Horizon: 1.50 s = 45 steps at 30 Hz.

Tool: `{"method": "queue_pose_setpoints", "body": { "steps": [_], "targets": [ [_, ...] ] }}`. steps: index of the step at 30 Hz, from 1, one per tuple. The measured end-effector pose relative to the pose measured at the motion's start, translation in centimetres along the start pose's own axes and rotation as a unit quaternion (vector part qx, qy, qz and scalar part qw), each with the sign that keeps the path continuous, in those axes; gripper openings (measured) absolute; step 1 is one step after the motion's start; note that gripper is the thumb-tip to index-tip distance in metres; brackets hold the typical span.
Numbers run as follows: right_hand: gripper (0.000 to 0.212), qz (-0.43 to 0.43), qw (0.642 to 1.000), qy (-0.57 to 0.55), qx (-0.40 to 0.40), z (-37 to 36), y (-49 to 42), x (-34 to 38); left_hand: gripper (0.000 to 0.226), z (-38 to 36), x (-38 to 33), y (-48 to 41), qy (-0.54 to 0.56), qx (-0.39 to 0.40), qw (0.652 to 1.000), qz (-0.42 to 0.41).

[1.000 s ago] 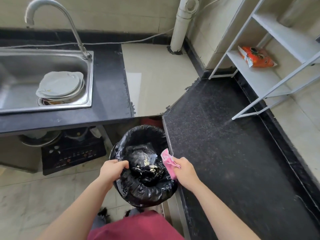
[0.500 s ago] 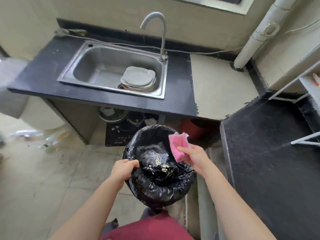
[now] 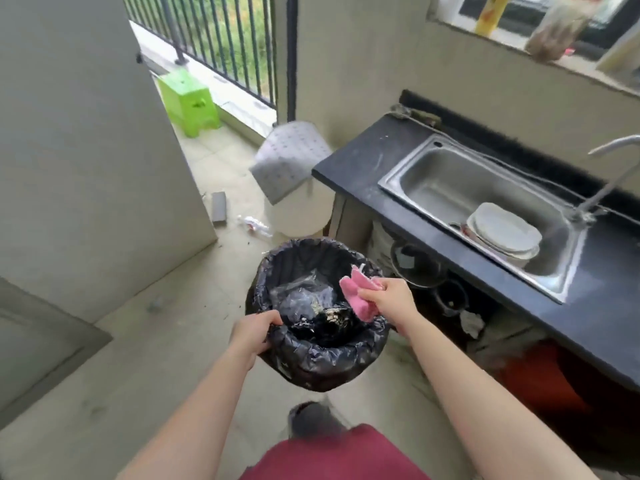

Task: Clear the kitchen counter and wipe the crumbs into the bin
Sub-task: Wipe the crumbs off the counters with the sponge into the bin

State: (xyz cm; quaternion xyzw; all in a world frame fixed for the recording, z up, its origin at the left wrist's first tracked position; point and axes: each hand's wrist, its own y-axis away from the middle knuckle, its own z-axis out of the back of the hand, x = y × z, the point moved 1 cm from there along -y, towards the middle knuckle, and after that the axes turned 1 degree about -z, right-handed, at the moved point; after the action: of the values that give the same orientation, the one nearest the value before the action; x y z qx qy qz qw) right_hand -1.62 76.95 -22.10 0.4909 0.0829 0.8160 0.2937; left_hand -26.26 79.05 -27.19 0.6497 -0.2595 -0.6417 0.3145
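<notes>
Both of my hands are busy at the bin (image 3: 311,362), which is sitting low in front of me, left of the worktop (image 3: 353,168); whether it is resting on the floor I cannot tell. My left hand (image 3: 254,336) is gripping the near rim, fingers curled over the black liner. My right hand (image 3: 388,299) is pinching the pink cloth (image 3: 362,308), which is hanging over the right side of the opening. Pale crumbs (image 3: 329,315) are lying on crumpled plastic inside.

Just beyond the bin a white tub (image 3: 298,216) is standing against the worktop's end, its grey dotted lid (image 3: 291,161) tilting up. A pale wall panel (image 3: 86,133) is closing off my left, and scraps of litter (image 3: 252,225) and a dark block (image 3: 219,206) are lying on the floor between panel and tub. Farther off, a green stool (image 3: 188,102) is standing by the railing (image 3: 221,29).

The worktop is carrying a steel sink (image 3: 433,181) with stacked pale plates (image 3: 502,230) in it. The tap (image 3: 609,150) is getting cut off by the right edge. Pots (image 3: 415,265) under the worktop are sitting in shadow, hard to make out, and an orange-red shape (image 3: 540,375) there is blurring too much to name. A yellow thing (image 3: 488,12) and a jar (image 3: 554,26) on the window ledge are smearing and running off the top. My red garment (image 3: 332,455) is covering the bottom, with a dark blur (image 3: 311,420) above it that I cannot identify.
</notes>
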Motion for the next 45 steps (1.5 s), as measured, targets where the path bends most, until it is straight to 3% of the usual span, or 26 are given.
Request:
{"method": "queue_pose_setpoints", "body": {
  "steps": [8, 11, 14, 17, 19, 22, 25, 29, 35, 37, 41, 45],
  "targets": [
    [0.018, 0.093, 0.983, 0.094, 0.125, -12.9, -10.3, 13.9, 0.012, 8.7, -6.4, -9.6, 0.157, -0.097, 0.983, 0.022],
    [0.005, 0.093, 0.976, 0.117, 0.158, -17.8, -15.3, 17.0, 0.013, 10.8, -8.6, -14.5, 0.171, -0.124, 0.977, 0.031],
    [0.022, 0.068, 0.969, 0.142, 0.191, -22.6, -20.8, 19.7, 0.016, 12.5, -10.5, -20.0, 0.189, -0.149, 0.969, 0.051],
    [0.02, 0.042, 0.962, 0.158, 0.218, -26.3, -25.3, 21.8, 0.012, 13.5, -12.5, -24.9, 0.211, -0.171, 0.959, 0.076],
    [0.007, 0.04, 0.956, 0.178, 0.232, -28.6, -28.1, 23.4, 0.012, 13.9, -13.8, -28.2, 0.229, -0.177, 0.953, 0.089],
    [0.018, 0.063, 0.949, 0.197, 0.239, -33.4, -32.4, 25.0, 0.012, 15.0, -14.7, -34.2, 0.258, -0.198, 0.939, 0.115],
    [0.034, 0.09, 0.953, 0.2, 0.209, -37.4, -35.3, 24.1, 0.011, 15.7, -14.4, -39.0, 0.265, -0.208, 0.932, 0.136],
    [0.012, 0.07, 0.949, 0.239, 0.196, -44.1, -40.6, 19.7, 0.015, 16.8, -11.9, -47.6, 0.24, -0.227, 0.93, 0.159],
    [0.026, 0.038, 0.949, 0.258, 0.177, -52.0, -48.1, 12.6, 0.022, 18.2, -5.7, -60.2, 0.213, -0.217, 0.934, 0.189],
    [0.023, 0.041, 0.946, 0.269, 0.174, -53.7, -49.7, 10.9, 0.034, 18.6, -4.1, -63.2, 0.209, -0.209, 0.934, 0.199],
    [0.006, 0.041, 0.943, 0.28, 0.175, -56.9, -52.7, 7.5, 0.036, 19.2, -1.1, -68.6, 0.201, -0.188, 0.937, 0.217],
    [0.015, 0.028, 0.942, 0.279, 0.183, -58.2, -54.1, 6.3, 0.037, 19.6, 0.3, -70.5, 0.189, -0.188, 0.932, 0.247]
  ]
}}
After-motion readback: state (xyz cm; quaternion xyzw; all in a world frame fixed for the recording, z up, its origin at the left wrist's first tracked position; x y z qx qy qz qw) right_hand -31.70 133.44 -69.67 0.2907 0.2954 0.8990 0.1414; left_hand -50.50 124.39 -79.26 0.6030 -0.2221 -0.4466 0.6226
